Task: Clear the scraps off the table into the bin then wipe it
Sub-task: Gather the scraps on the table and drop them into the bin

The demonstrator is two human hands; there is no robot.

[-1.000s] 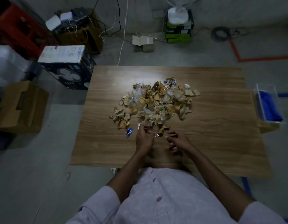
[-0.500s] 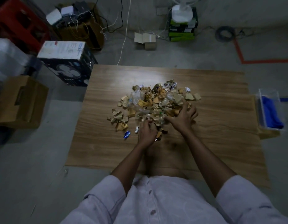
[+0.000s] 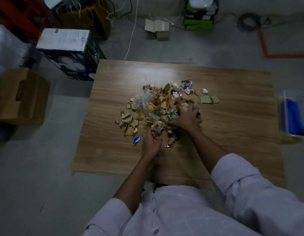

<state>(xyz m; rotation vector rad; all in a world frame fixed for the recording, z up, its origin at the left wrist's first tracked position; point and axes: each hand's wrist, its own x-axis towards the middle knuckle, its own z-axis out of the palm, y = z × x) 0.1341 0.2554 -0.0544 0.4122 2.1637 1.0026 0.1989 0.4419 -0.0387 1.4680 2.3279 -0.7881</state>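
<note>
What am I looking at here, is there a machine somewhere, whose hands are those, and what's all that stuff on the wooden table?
No machine here: a person works with bare hands, and every picture comes from one wide-angle camera worn on their head, looking forward and down. On the wooden table lies a pile of scraps, mostly torn cardboard with clear plastic and crumpled wrappers; a blue wrapper lies apart at its near left. The right hand rests spread on the pile's right side. The left hand is curled at the near edge; whether it holds a piece is too dim to tell. A clear tub with a blue cloth sits beside the table's right edge.
</note>
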